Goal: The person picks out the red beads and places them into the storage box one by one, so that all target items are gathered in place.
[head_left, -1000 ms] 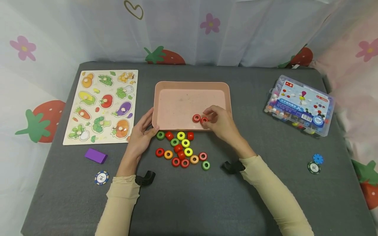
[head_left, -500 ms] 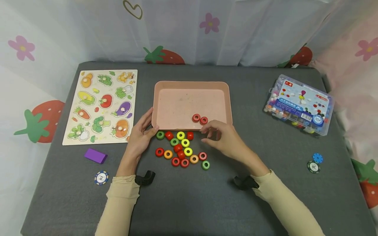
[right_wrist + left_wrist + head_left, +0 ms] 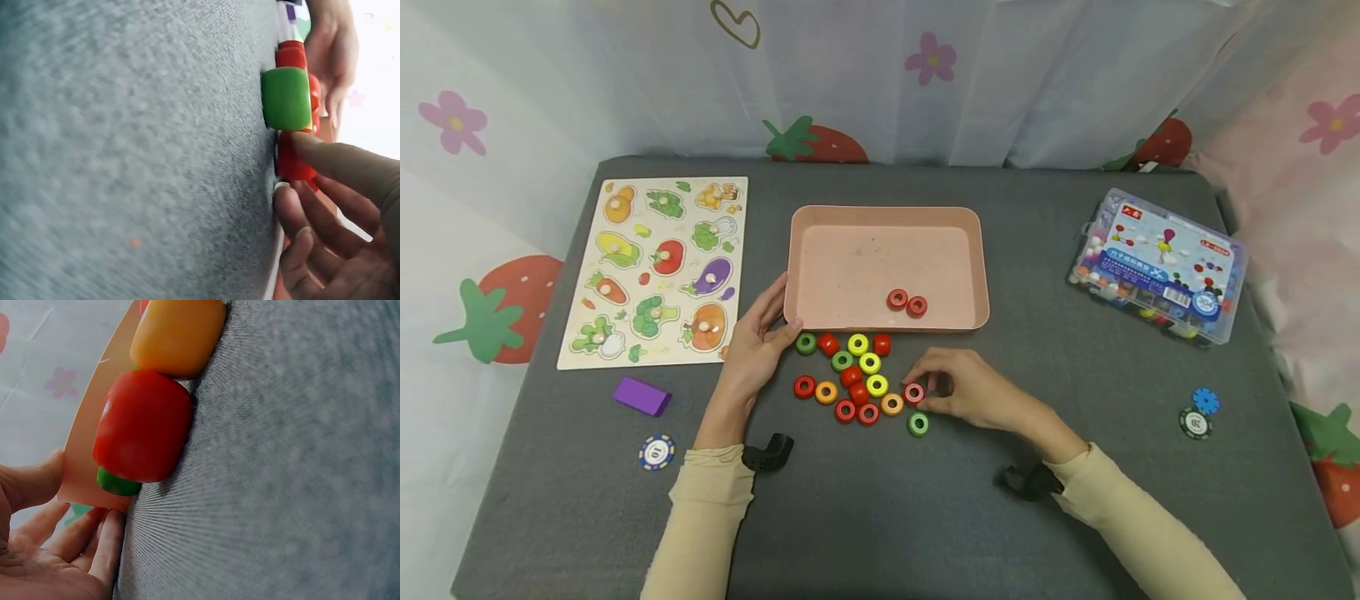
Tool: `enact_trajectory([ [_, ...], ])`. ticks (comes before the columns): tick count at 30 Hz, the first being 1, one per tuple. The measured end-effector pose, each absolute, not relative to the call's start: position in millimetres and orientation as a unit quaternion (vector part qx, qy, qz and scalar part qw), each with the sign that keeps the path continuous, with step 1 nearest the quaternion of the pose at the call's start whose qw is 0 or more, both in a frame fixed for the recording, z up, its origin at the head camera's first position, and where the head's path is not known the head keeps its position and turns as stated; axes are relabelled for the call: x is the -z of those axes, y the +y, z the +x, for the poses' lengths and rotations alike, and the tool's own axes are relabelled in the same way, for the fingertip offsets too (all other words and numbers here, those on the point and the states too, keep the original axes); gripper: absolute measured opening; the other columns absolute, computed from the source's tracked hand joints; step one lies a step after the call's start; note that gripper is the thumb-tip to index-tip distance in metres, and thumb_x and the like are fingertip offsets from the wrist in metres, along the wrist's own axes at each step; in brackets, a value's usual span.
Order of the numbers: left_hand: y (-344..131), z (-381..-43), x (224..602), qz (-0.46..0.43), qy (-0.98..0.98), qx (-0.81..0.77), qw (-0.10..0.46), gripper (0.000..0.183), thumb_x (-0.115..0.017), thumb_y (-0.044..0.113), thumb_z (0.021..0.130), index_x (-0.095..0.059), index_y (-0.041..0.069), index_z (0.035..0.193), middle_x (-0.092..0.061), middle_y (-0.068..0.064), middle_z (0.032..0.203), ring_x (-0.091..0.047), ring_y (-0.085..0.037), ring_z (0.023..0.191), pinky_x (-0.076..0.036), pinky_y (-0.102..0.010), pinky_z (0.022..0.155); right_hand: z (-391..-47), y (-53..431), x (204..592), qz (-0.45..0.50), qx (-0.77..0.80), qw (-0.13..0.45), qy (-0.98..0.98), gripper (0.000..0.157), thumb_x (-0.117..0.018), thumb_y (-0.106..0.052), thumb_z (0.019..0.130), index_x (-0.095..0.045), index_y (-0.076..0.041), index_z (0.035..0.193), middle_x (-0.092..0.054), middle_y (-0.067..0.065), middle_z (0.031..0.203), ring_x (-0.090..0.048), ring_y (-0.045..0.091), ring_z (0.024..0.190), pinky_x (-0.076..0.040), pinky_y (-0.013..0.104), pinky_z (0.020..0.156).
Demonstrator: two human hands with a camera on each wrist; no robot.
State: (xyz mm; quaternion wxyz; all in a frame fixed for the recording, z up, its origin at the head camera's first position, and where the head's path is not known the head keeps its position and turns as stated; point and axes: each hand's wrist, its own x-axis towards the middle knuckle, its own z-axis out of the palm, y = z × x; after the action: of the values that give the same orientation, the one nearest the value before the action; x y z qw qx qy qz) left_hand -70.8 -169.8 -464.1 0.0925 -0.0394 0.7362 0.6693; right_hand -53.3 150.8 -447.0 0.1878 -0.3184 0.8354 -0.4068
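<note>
In the head view my left hand (image 3: 754, 346) holds the near-left corner of a pink tray (image 3: 887, 215), thumb at the front wall and fingers along the left side. Two red ring beads (image 3: 897, 300) lie flat inside the tray. My right hand (image 3: 966, 387) pinches another red bead (image 3: 913, 393) between thumb and fingertips at the right of a loose group on the cloth. A green bead (image 3: 918, 425) sits just below it, close beside the thumb in the right wrist view. Red, orange, yellow and green beads make up the group, including an orange one (image 3: 892, 404).
A vegetable puzzle board (image 3: 651, 271) lies left of the tray. Nearer are a purple block (image 3: 642, 397) and a poker chip (image 3: 657, 452). On the right are a clear plastic case (image 3: 1161, 267) of small coloured parts, a blue disc (image 3: 1206, 401) and a dark chip (image 3: 1195, 423).
My right hand let go of the second red bead in the tray, came back toward the group and took hold of another red bead. The green bead shifted slightly. My left hand stayed put.
</note>
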Motion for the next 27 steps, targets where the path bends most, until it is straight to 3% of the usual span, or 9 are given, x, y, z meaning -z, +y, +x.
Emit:
enact_trajectory([
  [4,-169.9,-70.7,464.2,-0.04,0.737,-0.669,0.092,0.067,-0.062,0.009,0.099,-0.034,0.024,0.157,-0.041,-0.001,0.158,-0.054,-0.029,0.133,-0.048,-0.014,0.089,-58.7,149.8,442.6,-0.299,0.433,0.155,0.836,0.029,-0.083,-0.012,0.082,-0.074,-0.015,0.109,-0.067,-0.003,0.088,-0.061,0.016,0.075,-0.047,0.026,0.063],
  [15,-170.6,-70.8,464.6,-0.036,0.734,-0.673,0.089,0.067,-0.062,0.007,0.099,-0.034,0.023,0.157,-0.041,-0.003,0.158,-0.053,-0.03,0.134,-0.048,-0.014,0.089,-92.2,142.7,431.5,-0.178,0.47,0.005,0.865,0.029,-0.084,-0.014,0.081,-0.075,-0.014,0.108,-0.07,0.002,0.092,-0.058,0.019,0.074,-0.043,0.029,0.061],
  [27,-169.8,-71.0,463.7,-0.039,0.734,-0.672,0.091,0.067,-0.061,0.007,0.099,-0.033,0.022,0.158,-0.041,-0.003,0.158,-0.053,-0.03,0.134,-0.049,-0.015,0.087,-130.1,127.5,438.9,-0.102,0.438,-0.001,0.893,0.032,-0.084,-0.013,0.081,-0.073,-0.006,0.111,-0.07,0.009,0.097,-0.061,0.025,0.082,-0.046,0.033,0.07],
])
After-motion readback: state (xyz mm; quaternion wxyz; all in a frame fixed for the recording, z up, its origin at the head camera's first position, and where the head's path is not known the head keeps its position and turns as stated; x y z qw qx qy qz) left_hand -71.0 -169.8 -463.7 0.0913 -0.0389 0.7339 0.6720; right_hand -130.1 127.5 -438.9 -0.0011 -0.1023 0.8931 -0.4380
